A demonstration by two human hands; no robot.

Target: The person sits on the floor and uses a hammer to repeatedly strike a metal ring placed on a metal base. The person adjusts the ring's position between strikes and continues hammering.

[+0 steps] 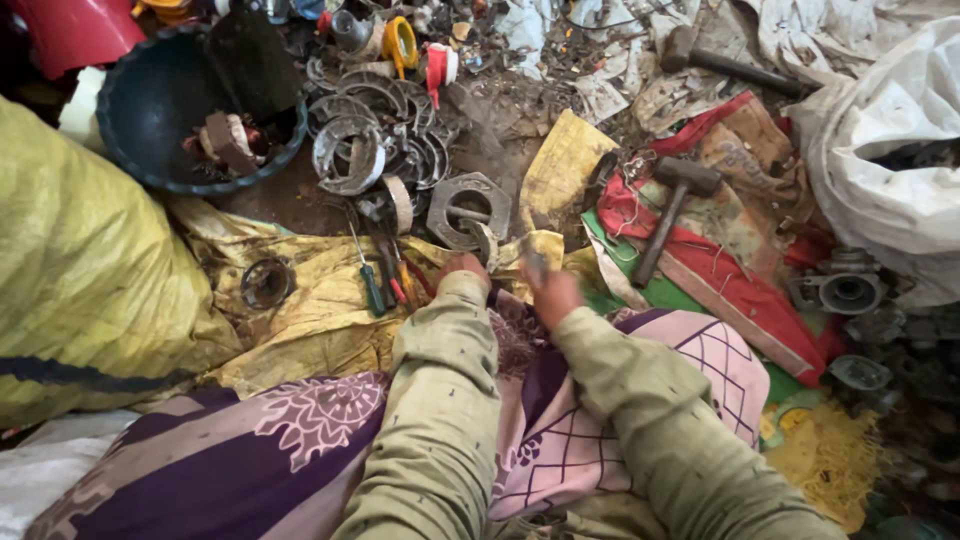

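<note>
Two hammers (668, 212), one black basin (150, 110)

Dirt floor (290, 200), littered with scrap. Around the black tub (150, 110): yellow sack (80, 270) just below, white sack (890, 170) far right. Daylight, diffuse.

A wooden-handled steel hammer (668, 212) lies on red cloth (728, 275); a dark round plastic basin (160, 110) (holding a rusty part) sits beside grey metal rings (372, 135)

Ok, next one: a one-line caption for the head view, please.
Both hands, left and right, work a small metal part beside a pile of metal rings, a hammer and a black tub.
</note>
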